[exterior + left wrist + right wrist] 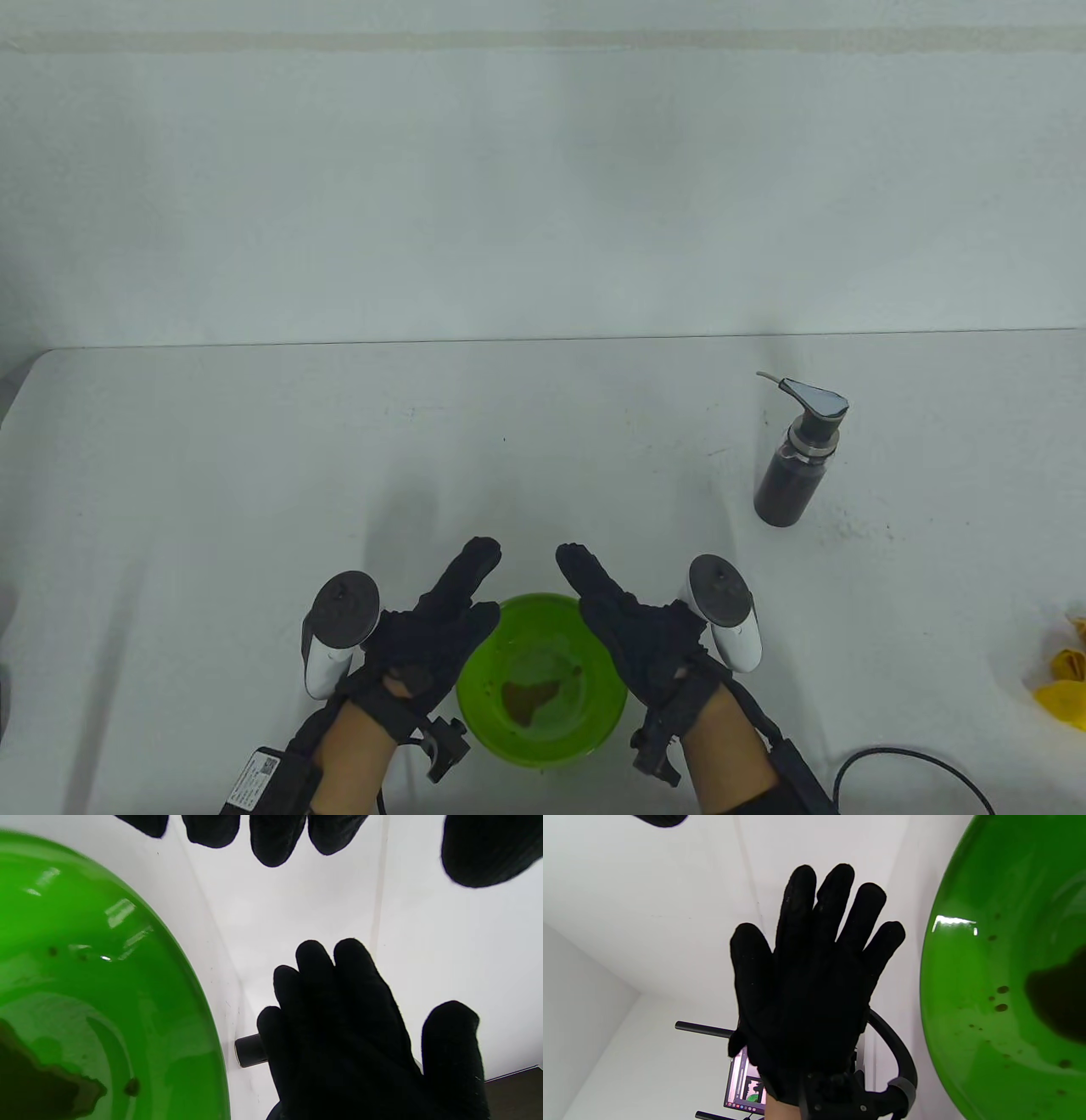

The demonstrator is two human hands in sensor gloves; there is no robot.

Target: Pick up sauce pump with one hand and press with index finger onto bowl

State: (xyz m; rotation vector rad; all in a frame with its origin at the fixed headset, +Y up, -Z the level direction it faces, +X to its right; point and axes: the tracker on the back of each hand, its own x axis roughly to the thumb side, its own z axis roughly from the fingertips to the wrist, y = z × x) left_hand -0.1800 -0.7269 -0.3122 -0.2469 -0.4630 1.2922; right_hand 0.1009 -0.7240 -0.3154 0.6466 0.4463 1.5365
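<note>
A: Where are the hands?
B: The left hand (424, 628) and right hand (632, 624) flank the green bowl (543, 679), fingers spread, holding nothing.
A: And the pump?
B: The pump (797, 454) stands upright farther right on the table (254, 475).

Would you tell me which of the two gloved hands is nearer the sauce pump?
The right hand, right of the green bowl; the sauce pump stands on its side.
</note>
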